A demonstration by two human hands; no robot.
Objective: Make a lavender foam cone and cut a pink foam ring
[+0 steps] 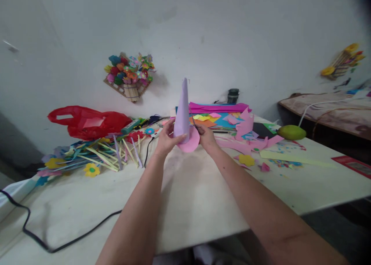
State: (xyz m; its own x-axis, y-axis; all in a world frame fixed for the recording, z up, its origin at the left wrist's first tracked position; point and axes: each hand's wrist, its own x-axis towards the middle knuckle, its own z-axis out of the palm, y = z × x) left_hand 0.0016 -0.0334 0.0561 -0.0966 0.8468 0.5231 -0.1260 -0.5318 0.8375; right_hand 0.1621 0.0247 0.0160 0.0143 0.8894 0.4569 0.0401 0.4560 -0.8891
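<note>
My left hand [168, 138] is closed around the base of a tall lilac paper cone [182, 110] that points upward above the table. A round pink paper disc [191, 143] sits under the cone's base, between both hands. My right hand [206, 136] is closed at the right edge of the disc and pinches a thin dark tool, too small to name. Both forearms stretch out over the pale table [185, 195].
Coloured paper sheets and scraps [232, 122] lie behind the hands. Paper strips and flowers [95, 156] lie to the left by a red plastic bag [89, 122]. A black cable [72, 240] crosses the front left. A green fruit [291, 132] sits at right. Paper flower decorations [129, 74] hang on the wall.
</note>
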